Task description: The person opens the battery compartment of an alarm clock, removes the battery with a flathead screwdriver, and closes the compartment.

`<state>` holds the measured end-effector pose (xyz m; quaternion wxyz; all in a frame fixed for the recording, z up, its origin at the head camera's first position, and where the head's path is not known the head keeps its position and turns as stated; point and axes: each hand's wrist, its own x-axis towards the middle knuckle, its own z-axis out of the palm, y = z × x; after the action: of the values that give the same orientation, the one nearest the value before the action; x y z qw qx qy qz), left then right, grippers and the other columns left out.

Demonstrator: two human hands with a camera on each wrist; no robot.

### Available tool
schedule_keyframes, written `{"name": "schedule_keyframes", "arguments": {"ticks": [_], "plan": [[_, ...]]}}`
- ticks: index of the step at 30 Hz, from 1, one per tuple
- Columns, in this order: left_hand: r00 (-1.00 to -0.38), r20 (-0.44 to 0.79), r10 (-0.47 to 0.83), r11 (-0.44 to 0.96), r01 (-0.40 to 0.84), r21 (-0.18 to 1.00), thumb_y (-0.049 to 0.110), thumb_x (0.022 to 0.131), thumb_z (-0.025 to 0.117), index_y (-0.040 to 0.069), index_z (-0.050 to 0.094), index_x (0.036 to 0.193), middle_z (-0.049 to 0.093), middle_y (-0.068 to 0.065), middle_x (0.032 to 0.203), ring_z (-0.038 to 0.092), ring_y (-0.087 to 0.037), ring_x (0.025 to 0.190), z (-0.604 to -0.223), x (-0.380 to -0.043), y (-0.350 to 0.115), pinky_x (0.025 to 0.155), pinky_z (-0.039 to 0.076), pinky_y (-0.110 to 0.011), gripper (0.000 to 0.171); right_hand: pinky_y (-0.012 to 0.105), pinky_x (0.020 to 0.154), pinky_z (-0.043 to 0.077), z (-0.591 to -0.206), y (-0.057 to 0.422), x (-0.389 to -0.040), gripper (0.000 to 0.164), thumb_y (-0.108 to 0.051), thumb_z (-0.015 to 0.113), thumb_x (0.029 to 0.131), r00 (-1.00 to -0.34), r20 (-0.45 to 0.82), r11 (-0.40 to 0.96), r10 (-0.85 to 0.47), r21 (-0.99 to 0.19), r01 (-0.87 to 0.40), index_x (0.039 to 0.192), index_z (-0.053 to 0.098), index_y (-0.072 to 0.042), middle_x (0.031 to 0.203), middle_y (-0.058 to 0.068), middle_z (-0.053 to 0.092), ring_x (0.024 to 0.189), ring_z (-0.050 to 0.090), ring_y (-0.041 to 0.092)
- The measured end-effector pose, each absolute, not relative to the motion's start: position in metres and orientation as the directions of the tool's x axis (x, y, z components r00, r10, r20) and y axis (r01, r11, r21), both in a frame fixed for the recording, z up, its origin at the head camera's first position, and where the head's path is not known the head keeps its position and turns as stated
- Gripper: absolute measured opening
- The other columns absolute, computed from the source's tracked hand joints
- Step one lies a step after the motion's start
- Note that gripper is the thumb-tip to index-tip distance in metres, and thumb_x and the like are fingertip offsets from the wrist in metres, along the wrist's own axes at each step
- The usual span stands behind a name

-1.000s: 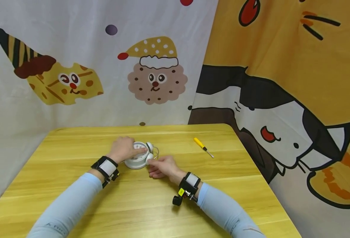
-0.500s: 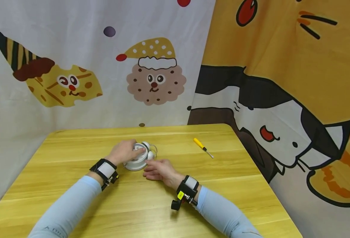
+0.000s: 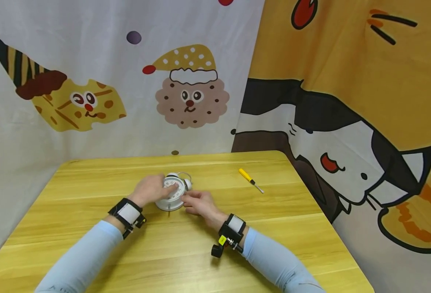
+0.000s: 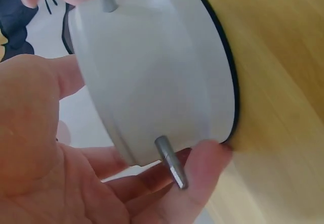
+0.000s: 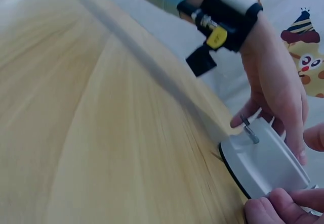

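Observation:
A white twin-bell alarm clock (image 3: 172,203) lies face up near the middle of the table, its bells and wire handle toward the far right. My left hand (image 3: 148,191) grips it from the left, thumb across the dial and fingers round the side. In the left wrist view, the clock's white side (image 4: 152,72) shows two metal legs and a black rear rim close to the wood. From the near right, my right hand (image 3: 203,206) holds the clock's edge with thumb and fingers. Right-hand fingers (image 5: 286,206) overlap the casing beside a leg in the right wrist view.
A screwdriver (image 3: 246,176) with a yellow handle lies to the right of the hands, tip toward the near right. The wooden table (image 3: 186,260) ends at a printed cloth backdrop (image 3: 102,146) behind and to the right. Each wrist wears a strapped camera mount.
The clock has turned counterclockwise, so its bells moved from the right to the far right and a leg now shows at the near side. The right fingers shifted along its edge.

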<state>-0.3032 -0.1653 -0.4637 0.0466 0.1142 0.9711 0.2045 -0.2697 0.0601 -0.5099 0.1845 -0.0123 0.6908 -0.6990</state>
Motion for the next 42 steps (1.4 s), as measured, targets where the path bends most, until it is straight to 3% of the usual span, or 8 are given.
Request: {"name": "schedule_keyframes", "arguments": {"ticks": [5,13,23,30,34,42], "plan": [[-0.971,-0.046,0.234,0.893,0.196,0.404,0.062,0.105,0.069,-0.007,0.07,0.116,0.073,-0.017,0.093,0.068,-0.027,0.077,-0.458,-0.296,-0.159,0.061,0.052,-0.035,0.071,0.038,0.1,0.067,-0.51,0.066,-0.275,0.058,-0.021,0.085,0.098,-0.936,-0.199,0.072,-0.291,-0.98,0.186,0.147,0.068,0.004,0.146,0.024,0.074,0.115,0.079,0.022],[-0.97,-0.045,0.24,0.859,0.19,0.476,0.062,0.103,0.073,0.003,0.074,0.095,0.072,-0.008,0.075,0.066,-0.019,0.062,-0.468,-0.273,-0.147,0.054,0.05,-0.03,0.06,0.033,0.093,0.067,-0.516,0.081,-0.268,0.054,-0.018,0.09,0.094,-0.933,-0.166,0.165,-0.319,-0.979,0.118,0.143,0.073,-0.001,0.136,0.016,0.078,0.108,0.074,0.014],[-0.981,-0.043,0.191,0.784,0.126,0.608,0.058,0.101,0.077,-0.005,0.071,0.112,0.077,-0.015,0.092,0.071,-0.023,0.073,-0.464,-0.266,-0.136,0.058,0.056,-0.033,0.064,0.024,0.086,0.057,-0.511,0.089,-0.277,0.058,-0.018,0.093,0.091,-0.935,-0.023,0.307,-0.354,-0.947,-0.093,0.143,0.073,-0.001,0.135,0.018,0.076,0.11,0.071,0.021],[-0.975,-0.077,0.207,0.739,0.104,0.666,0.059,0.099,0.078,-0.006,0.07,0.12,0.078,-0.016,0.1,0.071,-0.022,0.076,-0.462,-0.265,-0.125,0.059,0.055,-0.033,0.069,0.039,0.101,0.062,-0.509,0.101,-0.283,0.068,-0.017,0.094,0.09,-0.935,-0.004,0.376,-0.355,-0.916,-0.139,0.15,0.068,-0.003,0.141,0.019,0.071,0.122,0.074,0.035],[-0.976,-0.064,0.208,0.743,0.115,0.66,0.056,0.098,0.08,-0.005,0.07,0.121,0.079,-0.016,0.1,0.071,-0.022,0.076,-0.462,-0.266,-0.124,0.059,0.055,-0.032,0.066,0.048,0.107,0.061,-0.506,0.103,-0.285,0.072,-0.017,0.095,0.089,-0.933,0.015,0.424,-0.36,-0.888,-0.178,0.153,0.066,-0.004,0.14,0.017,0.069,0.123,0.074,0.035],[-0.957,-0.015,0.289,0.741,0.214,0.636,0.048,0.093,0.089,-0.006,0.068,0.132,0.081,-0.017,0.11,0.075,-0.021,0.086,-0.462,-0.267,-0.133,0.069,0.061,-0.035,0.07,0.05,0.11,0.063,-0.507,0.108,-0.294,0.075,-0.015,0.095,0.089,-0.916,0.034,0.488,-0.399,-0.838,-0.244,0.156,0.063,-0.004,0.141,0.018,0.066,0.126,0.074,0.038]]}}
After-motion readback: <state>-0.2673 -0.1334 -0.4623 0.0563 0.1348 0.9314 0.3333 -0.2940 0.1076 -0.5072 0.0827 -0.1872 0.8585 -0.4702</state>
